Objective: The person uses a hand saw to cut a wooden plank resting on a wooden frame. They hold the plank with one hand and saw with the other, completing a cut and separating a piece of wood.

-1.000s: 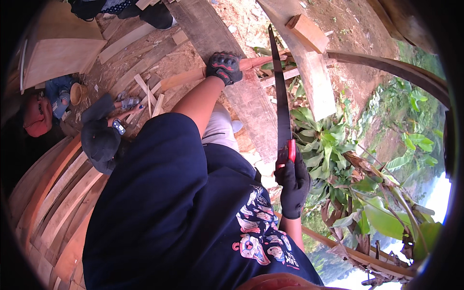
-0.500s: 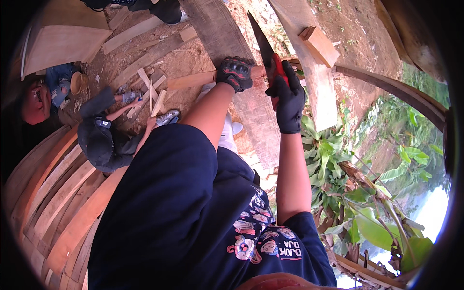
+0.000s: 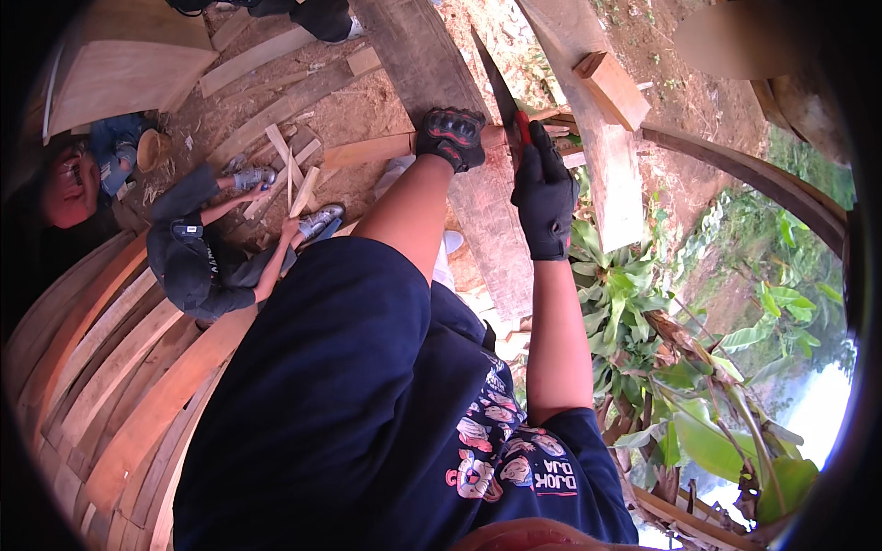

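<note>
While once raised, saw [image 3: 501,92] now lowered

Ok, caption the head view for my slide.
Gloved left hand steadies a wooden strip while the gloved right hand holds a red-handled saw against it.

Your right hand [image 3: 544,193], in a black glove, grips the red handle of the saw [image 3: 501,92]; its dark blade angles up and left. Your left hand [image 3: 450,138], gloved black and red, presses on the pale plank [image 3: 372,150], which lies across the grey beam [image 3: 432,64].
</note>
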The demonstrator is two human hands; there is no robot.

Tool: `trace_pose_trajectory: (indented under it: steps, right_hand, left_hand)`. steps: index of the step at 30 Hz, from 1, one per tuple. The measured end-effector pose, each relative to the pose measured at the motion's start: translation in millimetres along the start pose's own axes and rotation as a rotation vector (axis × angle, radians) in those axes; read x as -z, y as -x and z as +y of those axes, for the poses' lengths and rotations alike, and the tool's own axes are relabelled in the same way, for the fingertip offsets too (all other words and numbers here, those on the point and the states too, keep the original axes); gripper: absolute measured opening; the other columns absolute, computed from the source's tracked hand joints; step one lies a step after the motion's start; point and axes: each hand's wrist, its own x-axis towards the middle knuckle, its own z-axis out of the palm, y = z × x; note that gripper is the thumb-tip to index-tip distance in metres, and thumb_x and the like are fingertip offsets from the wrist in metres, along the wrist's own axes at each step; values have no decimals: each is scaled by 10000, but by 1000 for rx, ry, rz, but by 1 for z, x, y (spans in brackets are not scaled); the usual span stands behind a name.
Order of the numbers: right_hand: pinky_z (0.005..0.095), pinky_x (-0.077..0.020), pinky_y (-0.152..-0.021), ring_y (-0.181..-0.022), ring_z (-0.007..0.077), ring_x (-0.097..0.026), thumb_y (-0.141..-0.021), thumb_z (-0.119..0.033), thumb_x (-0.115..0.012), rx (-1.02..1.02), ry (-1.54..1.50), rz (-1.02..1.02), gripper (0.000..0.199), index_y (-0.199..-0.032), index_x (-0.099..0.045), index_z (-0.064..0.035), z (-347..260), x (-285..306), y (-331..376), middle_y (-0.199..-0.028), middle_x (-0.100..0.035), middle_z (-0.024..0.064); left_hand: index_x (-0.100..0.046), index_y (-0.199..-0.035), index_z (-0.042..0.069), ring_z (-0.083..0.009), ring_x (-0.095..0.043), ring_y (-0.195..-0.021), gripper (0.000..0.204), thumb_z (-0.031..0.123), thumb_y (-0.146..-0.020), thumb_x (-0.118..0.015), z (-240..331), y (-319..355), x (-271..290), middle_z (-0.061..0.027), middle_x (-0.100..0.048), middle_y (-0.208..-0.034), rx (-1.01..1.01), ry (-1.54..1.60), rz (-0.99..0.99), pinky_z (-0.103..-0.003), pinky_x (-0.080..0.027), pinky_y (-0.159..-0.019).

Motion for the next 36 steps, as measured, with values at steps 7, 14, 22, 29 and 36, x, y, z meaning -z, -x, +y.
trace_pose_trajectory:
  steps: [7, 14, 22, 29, 36]
  right_hand:
    - [401, -591, -948, -1107, 306, -781, -1113, -191, -583, -97, -16, -62, 409, -1473, -681, -25, -35, 72, 94, -1285, -779, 214]
    - [348, -577, -727, -788, 186, -739, -1074, -224, -616, -327, -10, -12, 450, -1454, -698, 4, -91, 199, 226, -1223, -805, 199]
    - [401, -593, -923, -1089, 291, -777, -1086, -206, -592, -204, -60, 67, 467, -1487, -658, 25, -63, 160, 196, -1392, -739, 236]
    - [332, -520, -644, -644, 125, -628, -1103, -226, -619, -70, -306, 16, 462, -1522, -650, -36, 3, 31, 42, -863, -726, 100]
    - [295, -494, -622, -641, 83, -580, -1119, -206, -588, 26, -439, 46, 443, -1529, -653, -53, 32, -24, -5, -785, -666, 31]
  left_hand:
    - [-804, -1195, 174, -306, -755, -1175, 396, 338, -839, -746, -2, -6, -8, -111, -800, -1210, 45, -44, -25, -475, -588, -1006]
    - [-815, -1189, 150, -343, -771, -1088, 446, 482, -900, -745, 3, -4, 0, -145, -806, -1157, -15, -98, -8, -476, -604, -970]
    - [-805, -1179, 123, -352, -768, -1091, 471, 475, -867, -766, 2, -3, 3, -156, -803, -1135, -44, -95, 47, -477, -599, -980]
    - [-807, -1154, 135, -350, -761, -1070, 395, 386, -859, -729, -7, -5, -12, -149, -800, -1126, -62, -84, 77, -484, -589, -959]
    - [-803, -1109, 163, -333, -762, -1076, 325, 372, -887, -690, -6, -3, -12, -143, -799, -1119, -52, -87, 88, -478, -580, -977]
